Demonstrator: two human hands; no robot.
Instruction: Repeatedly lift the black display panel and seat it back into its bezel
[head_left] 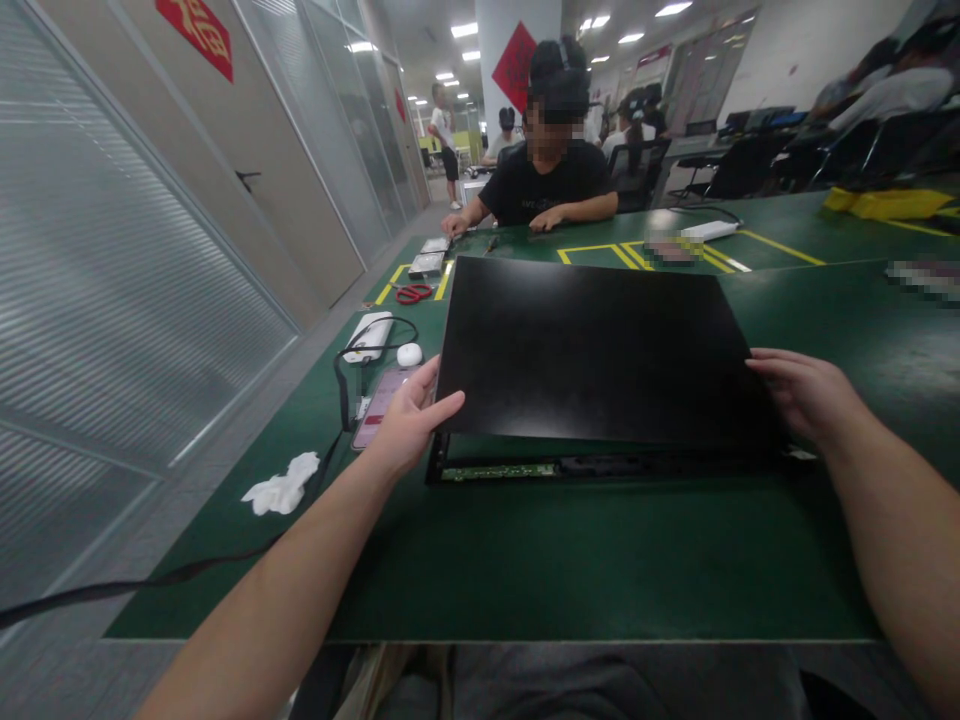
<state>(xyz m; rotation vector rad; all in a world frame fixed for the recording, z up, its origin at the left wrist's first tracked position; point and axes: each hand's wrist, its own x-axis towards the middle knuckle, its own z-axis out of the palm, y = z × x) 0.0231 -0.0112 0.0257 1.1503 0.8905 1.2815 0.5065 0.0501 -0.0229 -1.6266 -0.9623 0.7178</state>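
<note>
A large black display panel (600, 350) is tilted above the green table, held at both side edges. My left hand (412, 415) grips its left edge, with the thumb over the front face. At the opposite edge, my right hand (806, 395) has its fingers closed on the panel's right side. Beneath the panel's near edge lies a black frame (637, 466) on the table. A narrow green circuit board (499, 472) shows along the frame's near left side. The panel hides most of the frame.
On the left lie a phone (379, 405), a white power bank (368, 337) with a black cable, a round white case (409, 355) and a crumpled tissue (283, 485). Red-handled scissors (414, 293) lie farther back. A person (559, 170) sits across the green table (585, 570).
</note>
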